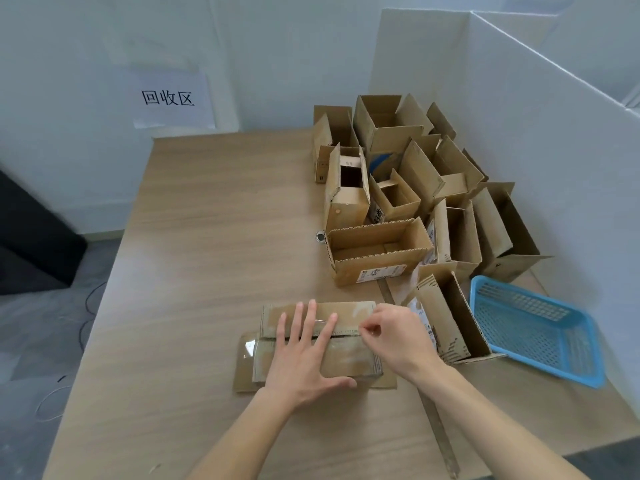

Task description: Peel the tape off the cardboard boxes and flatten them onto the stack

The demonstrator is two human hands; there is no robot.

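Here, left hand [304,355] flat on box [346,358], right hand [394,337] grip pinching tape [349,329].

blue basket [540,336] right | wall sign [168,98] | wooden table [214,244]

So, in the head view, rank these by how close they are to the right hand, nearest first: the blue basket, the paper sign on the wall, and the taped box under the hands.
1. Taped box: the right hand pinches tape at its right end.
2. Blue basket: on the table, off to that hand's right.
3. Paper sign: on the far wall, up left.
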